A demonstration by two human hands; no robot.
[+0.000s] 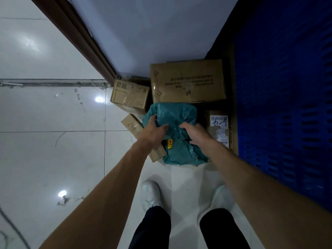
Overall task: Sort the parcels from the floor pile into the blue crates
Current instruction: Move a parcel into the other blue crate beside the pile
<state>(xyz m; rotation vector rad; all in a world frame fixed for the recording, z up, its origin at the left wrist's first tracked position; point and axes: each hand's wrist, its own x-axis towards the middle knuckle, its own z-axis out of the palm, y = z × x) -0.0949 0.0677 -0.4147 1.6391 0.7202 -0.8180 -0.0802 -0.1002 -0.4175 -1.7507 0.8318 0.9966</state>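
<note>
Feet: a pair of white shoes (150, 194) below dark trouser legs (154, 229), standing on the glossy white tiled floor (53, 159), just short of the pile.
Arms: both bare forearms reach forward and down to the pile.
Left hand: the left hand (152, 133) grips the left side of the crumpled teal plastic mailer parcel (174, 112); its fingers (164, 127) are curled into the wrinkled film.
Right hand: the right hand (195, 134) grips the same parcel from the right, fingers (185, 125) bent and pinching a fold near the top middle.
Teal parcel: it sits at the front of the floor pile, between the two hands, with a small yellow sticker (170, 143) on its near face; whether it is lifted clear of the boxes cannot be told.
Flat box: a long flat cardboard box with handwriting (132, 124) lies partly under the left hand and the teal parcel.
Labelled box: a cardboard box with a white handwritten label (218, 126) lies just right of the teal parcel, beside the crates.
Small box: a small taped cardboard box (129, 95) sits behind, to the left.
Large box: a large printed cardboard box (187, 81) sits behind the teal parcel, against the wall.
Crates: blue slotted plastic crates (283, 105) fill the right side.
Wall: a pale wall (152, 29) with a brown skirting strip (80, 38) rises behind the pile.
</note>
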